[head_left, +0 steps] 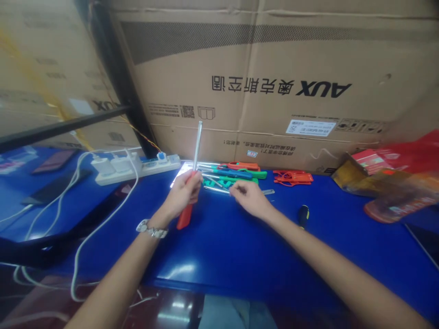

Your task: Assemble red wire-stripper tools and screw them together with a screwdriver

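My left hand (184, 194), a metal watch (152, 230) on its wrist, is wrapped round a red-handled tool (185, 217). The tool's long flat metal shaft points up above my fist, and the handle's end shows below it. My right hand (251, 197) is closed, fingertips pinched at the near edge of a pile of tools (236, 172). That pile mixes metal shafts with green, blue and orange handles. A thin metal piece runs toward my right fingertips, but whether they grip it is hidden.
Orange plastic pieces (293, 177) and a black-yellow handle (303, 214) lie on the blue table (219, 256). A white power strip (137, 170) with cables stands left. A large cardboard box (274, 55) forms the back wall. Red and brown packaging (370, 183) sits right.
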A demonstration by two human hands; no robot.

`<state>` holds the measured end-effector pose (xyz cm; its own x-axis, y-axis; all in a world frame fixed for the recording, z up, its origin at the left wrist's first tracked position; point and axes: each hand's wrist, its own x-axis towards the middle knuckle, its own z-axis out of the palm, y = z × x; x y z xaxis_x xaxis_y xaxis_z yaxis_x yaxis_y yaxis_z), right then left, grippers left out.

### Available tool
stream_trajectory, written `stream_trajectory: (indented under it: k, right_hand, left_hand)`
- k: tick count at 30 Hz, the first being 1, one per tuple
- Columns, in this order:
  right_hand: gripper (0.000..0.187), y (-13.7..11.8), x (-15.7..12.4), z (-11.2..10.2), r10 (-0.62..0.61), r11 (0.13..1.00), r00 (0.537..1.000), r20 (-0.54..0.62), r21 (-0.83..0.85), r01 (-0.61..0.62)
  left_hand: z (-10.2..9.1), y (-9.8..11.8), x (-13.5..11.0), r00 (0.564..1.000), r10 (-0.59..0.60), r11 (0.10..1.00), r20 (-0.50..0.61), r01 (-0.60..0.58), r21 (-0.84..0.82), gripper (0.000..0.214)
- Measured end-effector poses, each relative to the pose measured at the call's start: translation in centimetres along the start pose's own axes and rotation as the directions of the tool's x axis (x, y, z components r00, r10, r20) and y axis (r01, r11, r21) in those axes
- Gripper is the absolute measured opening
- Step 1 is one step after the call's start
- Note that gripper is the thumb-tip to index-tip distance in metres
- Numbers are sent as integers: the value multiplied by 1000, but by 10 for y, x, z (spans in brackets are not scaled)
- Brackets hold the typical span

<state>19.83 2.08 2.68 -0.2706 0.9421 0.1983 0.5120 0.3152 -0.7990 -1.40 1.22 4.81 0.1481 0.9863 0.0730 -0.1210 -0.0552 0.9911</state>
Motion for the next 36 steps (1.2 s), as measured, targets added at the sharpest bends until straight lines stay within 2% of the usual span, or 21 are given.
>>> stream_trajectory:
  k: [3,5,7,10,12,14,19,20,21,23,24,26,30,33,36]
  right_hand:
    - [17,-21,44,20,-31,921,999,37,-387,43]
    - [20,-35,70,38,-25,846,993,115,-526,82]
    - [19,-44,89,55,31,825,988,151,-562,60]
    - [9,-47,104,70,62,849,987,148,-528,26]
    - [6,-44,106,69,76,878,991,110,-479,-14]
    - [7,-38,102,58,103,909,994,41,-410,-78]
    - [22,-8,63,10,183,975,978,-105,-109,-194]
    - [19,0,52,-1,268,956,954,-132,157,-247]
    - [14,7,40,-10,346,877,928,-138,398,-268]
    - [11,19,21,-27,423,695,896,-138,684,-223]
    - [13,24,14,-34,447,627,881,-156,757,-184]
    - [18,30,6,-46,489,563,841,-233,820,-101]
    - [21,36,3,-56,533,555,759,-375,831,22]
    - [27,38,2,-54,490,620,743,-456,781,71]
    - [33,39,1,-50,436,679,749,-499,728,90]
  left_hand:
    - [-11,-5,-1,997,57,971,-43,-45,235,32]
    - [-11,-9,-1,987,152,909,-55,-118,399,31]
    - [-9,-12,0,966,253,816,-50,-186,547,30]
    - [-6,-13,0,928,373,692,-6,-274,668,22]
    - [-4,-13,-1,919,392,645,45,-310,698,18]
    - [-2,-13,-3,929,358,613,97,-312,726,20]
    - [7,-16,-2,955,222,493,197,-285,822,28]
    - [10,-17,-1,956,195,462,218,-286,840,30]
    - [14,-18,1,956,172,428,239,-291,856,30]
    - [24,-20,5,951,131,357,278,-307,882,31]
    - [29,-21,7,950,112,324,293,-313,893,31]
    - [40,-23,10,945,81,268,316,-326,907,32]
    - [56,-28,15,943,56,197,327,-331,923,32]
    - [59,-29,16,952,45,185,304,-307,933,31]
    - [56,-29,15,962,45,194,269,-272,943,31]
